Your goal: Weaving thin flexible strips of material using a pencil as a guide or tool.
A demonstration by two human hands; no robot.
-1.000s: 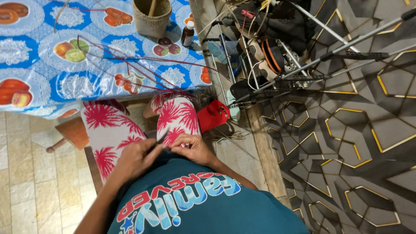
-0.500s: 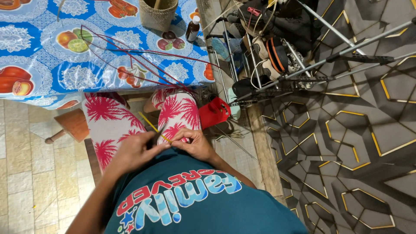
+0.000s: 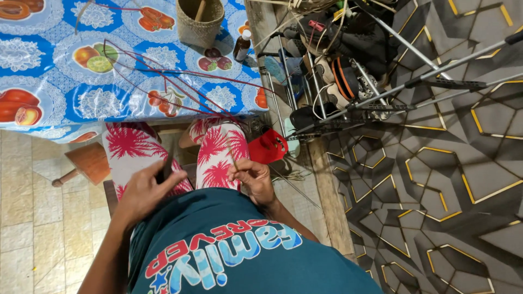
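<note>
Hands parted over the lap, a thin strip pinched in the right.

The right hand [image 3: 252, 175] closes its fingertips on a thin pale strip [image 3: 233, 158], steadying it upright above the knee; the left hand [image 3: 146, 188] grips something dark I cannot identify. Far beyond, red strands [image 3: 163, 81] lie across the bench [image 3: 49, 109] near a woven basket [image 3: 197, 22].

The thin strip [image 3: 233, 158] pinched by the right hand [image 3: 253, 178] is too fine to tell its material; whatever dark object the left hand [image 3: 144, 190] grips is mostly hidden by its fingers; the woven basket [image 3: 199, 20] is cut off at the top edge.
</note>
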